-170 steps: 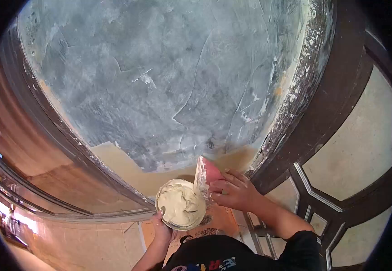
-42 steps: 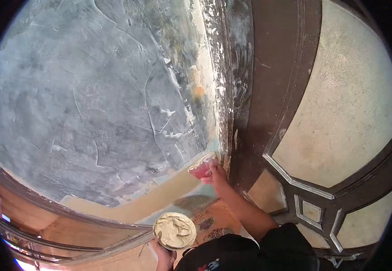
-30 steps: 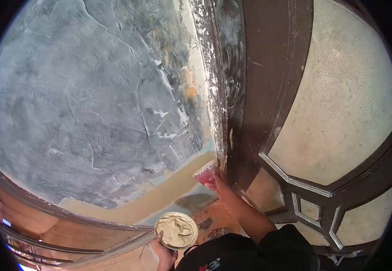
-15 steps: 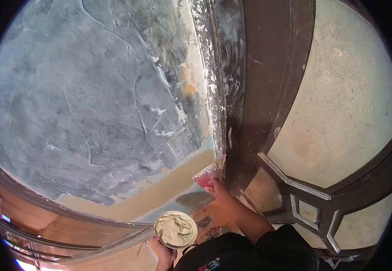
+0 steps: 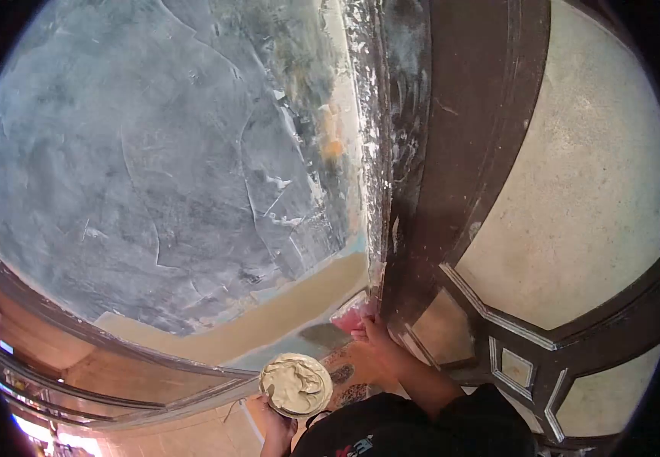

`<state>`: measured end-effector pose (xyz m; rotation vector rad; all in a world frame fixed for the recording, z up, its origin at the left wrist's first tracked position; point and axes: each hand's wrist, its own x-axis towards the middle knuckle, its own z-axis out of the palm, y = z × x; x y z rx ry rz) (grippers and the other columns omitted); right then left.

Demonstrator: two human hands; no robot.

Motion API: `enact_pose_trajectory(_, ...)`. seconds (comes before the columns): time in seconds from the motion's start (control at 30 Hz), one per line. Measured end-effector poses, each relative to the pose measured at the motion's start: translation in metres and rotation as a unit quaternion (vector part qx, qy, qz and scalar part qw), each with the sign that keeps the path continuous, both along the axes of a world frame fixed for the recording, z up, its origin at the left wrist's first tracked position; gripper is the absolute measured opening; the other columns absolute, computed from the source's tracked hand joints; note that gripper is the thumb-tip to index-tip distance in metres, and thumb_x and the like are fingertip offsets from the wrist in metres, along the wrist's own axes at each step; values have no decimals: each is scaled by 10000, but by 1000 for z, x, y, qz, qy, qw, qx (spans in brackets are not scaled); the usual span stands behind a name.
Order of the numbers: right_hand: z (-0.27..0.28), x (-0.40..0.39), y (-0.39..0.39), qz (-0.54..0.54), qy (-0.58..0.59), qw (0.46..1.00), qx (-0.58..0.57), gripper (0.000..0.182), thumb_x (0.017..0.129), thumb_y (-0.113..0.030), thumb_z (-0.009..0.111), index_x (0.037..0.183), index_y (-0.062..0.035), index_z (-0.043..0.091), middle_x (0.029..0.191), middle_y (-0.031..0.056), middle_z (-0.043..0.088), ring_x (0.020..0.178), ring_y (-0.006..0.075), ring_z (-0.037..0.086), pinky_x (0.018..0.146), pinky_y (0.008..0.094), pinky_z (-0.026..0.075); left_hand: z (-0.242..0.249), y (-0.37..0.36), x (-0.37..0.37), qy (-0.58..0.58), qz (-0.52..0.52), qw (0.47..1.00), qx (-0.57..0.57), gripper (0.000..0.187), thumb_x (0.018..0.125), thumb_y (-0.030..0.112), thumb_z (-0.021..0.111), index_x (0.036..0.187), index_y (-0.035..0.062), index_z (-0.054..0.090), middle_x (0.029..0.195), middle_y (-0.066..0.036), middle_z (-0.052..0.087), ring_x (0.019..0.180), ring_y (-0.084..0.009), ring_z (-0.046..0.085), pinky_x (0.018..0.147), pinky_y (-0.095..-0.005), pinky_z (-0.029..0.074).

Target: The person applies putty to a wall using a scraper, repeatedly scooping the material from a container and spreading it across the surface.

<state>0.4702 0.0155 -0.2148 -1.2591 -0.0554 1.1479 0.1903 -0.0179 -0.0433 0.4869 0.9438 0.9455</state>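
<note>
My right hand [image 5: 370, 332] grips a red scraper [image 5: 350, 313] with pale paste along its edge. The blade lies against the wall at the lower corner, beside a rough white-flecked vertical edge [image 5: 372, 183]. A tan band of filler [image 5: 269, 324] runs along the bottom of the grey-blue wall [image 5: 185, 175]. Low in the view, my left hand [image 5: 275, 420] holds a round tub [image 5: 295, 385] of creamy paste from beneath and the side, its fingers partly hidden by the tub.
Dark brown trim [image 5: 471, 114] with cream panels [image 5: 589, 167] stands on the right. A dark moulding [image 5: 63, 317] curves along the wall's lower left. Tan floor tiles [image 5: 185, 434] show below it.
My right hand and the scraper have moved slightly down along the corner. The wall has shifted a little to the right in view. The tub stays in my left hand.
</note>
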Motion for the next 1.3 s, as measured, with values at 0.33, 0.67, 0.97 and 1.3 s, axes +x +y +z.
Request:
enact_pose_trajectory(0.33, 90, 9, -22, 99, -139, 979, 112, 261, 889, -198, 586, 1000, -42, 408, 813, 62, 543, 540, 136, 590, 469, 247, 481, 13, 3, 5, 11, 32, 999, -5, 653, 796, 426, 388, 1308, 20, 376, 1308, -160, 455, 1190, -297, 464, 998, -413, 385)
enact_pose_trajectory(0.67, 221, -33, -34, 119, -562, 783, 239, 210, 797, -115, 649, 942, -38, 518, 951, 103, 536, 881, 214, 578, 707, 327, 493, 41, 13, 0, -48, 11, 997, 56, 687, 807, 458, 405, 1346, 39, 327, 1357, -147, 404, 1235, -281, 420, 1030, -399, 355)
enact_pose_trajectory(0.97, 260, -51, -42, 124, -754, 591, 259, 201, 703, -123, 662, 881, -129, 569, 982, 32, 529, 915, 266, 563, 775, 373, 474, 45, 15, -23, -49, 12, 993, 109, 719, 799, 504, 472, 1333, 42, 334, 1332, -123, 422, 1214, -276, 429, 1013, -401, 356)
enact_pose_trajectory(1.3, 275, -92, -38, 135, -846, 424, 293, 135, 656, -191, 656, 720, -155, 543, 924, -34, 553, 895, 187, 548, 799, 359, 459, 45, 13, -50, -67, 48, 981, 176, 552, 853, 319, 442, 1307, 20, 348, 1287, -136, 460, 1197, -283, 448, 1017, -418, 348)
